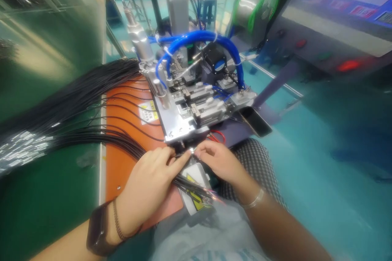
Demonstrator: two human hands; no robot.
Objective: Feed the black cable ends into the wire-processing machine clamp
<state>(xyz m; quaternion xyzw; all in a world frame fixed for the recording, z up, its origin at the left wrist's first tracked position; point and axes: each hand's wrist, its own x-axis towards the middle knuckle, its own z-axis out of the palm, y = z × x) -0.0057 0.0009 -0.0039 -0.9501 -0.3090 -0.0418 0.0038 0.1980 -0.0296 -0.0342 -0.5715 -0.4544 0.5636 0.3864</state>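
Orange mat: wire tip pinched betw. L hand & R hand.

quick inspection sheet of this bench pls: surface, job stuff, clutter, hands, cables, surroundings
surface: orange mat on a green bench, partly covered by wires
job's things: wire end at the front edge of the metal fixture
clutter: black tray right of the fixture; warning label on the mat
grippers: left hand and right hand both pinch the wire end
cables: black wires fan in from the left; blue hoses loop over the fixture
surroundings: control panel with red buttons; teal floor
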